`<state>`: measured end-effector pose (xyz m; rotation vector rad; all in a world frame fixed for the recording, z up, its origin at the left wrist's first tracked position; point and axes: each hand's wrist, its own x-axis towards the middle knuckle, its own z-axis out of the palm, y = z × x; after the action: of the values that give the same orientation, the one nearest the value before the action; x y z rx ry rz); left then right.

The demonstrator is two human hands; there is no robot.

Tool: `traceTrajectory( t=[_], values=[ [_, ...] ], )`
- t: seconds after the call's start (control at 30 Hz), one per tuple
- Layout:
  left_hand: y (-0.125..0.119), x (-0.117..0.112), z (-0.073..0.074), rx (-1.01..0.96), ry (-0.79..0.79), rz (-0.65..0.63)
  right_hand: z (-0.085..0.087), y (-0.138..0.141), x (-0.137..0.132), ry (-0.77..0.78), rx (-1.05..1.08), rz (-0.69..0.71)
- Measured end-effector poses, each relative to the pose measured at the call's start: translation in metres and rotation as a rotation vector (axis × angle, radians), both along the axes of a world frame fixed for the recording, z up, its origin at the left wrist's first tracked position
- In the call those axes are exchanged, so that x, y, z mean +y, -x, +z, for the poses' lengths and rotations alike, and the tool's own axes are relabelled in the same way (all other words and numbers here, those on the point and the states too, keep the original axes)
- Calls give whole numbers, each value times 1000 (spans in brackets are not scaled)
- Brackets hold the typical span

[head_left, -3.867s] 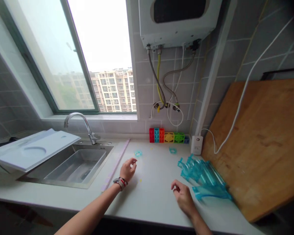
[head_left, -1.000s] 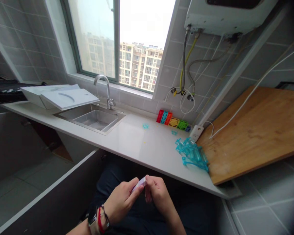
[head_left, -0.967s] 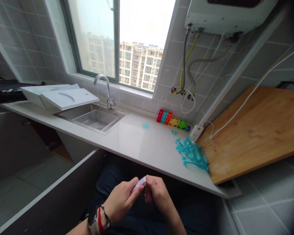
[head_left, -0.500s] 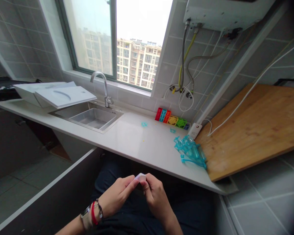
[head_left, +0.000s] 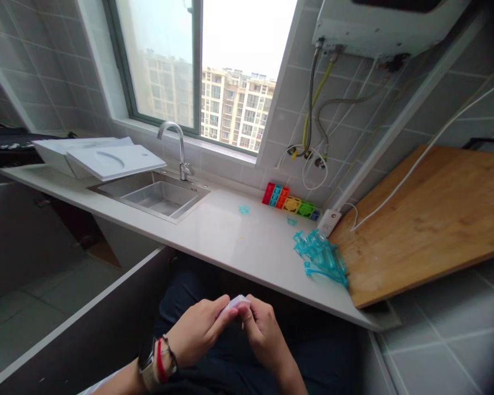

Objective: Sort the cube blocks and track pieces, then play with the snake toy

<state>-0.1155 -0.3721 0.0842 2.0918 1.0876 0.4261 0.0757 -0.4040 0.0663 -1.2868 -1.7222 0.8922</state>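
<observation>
Below the counter edge, over my lap, both hands pinch a small pale lilac plastic piece [head_left: 237, 302]. My left hand [head_left: 200, 336], with a watch and red band at the wrist, grips it from the left. From the right, my right hand [head_left: 262, 333] closes its fingertips on the same piece. On the white countertop [head_left: 214, 233] lie a heap of clear turquoise plastic pieces [head_left: 321, 257], two small turquoise pieces [head_left: 243, 209] and a row of coloured blocks [head_left: 290, 203] against the wall.
A steel sink [head_left: 152, 196] with a tap [head_left: 177, 145] is set in the counter at left, white boards [head_left: 102, 159] leaning over it. A large wooden board [head_left: 428, 219] lies at right, with a white cable and adapter [head_left: 328, 222]. A water heater hangs above.
Since 3.9 s ago my hands left the countertop and came down to my lap holding the lilac piece. Over the last second they shifted only slightly; the view tilted a little.
</observation>
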Motion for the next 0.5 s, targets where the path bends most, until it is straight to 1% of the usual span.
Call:
traceTrajectory(
  t=[0.1,0.27,0.43,0.5],
  values=[
    [-1,0,1,19,-12,-16,2,-1,-2,22,39,9],
    [-2,3,0,-5,1,-36,3,-2,-2,25,65,-13],
    [-1,2,2,-4,22,-20,1,-2,-1,30,111,-31],
    [0,2,1,-4,23,-18,3,-2,-1,34,135,-31]
  ],
)
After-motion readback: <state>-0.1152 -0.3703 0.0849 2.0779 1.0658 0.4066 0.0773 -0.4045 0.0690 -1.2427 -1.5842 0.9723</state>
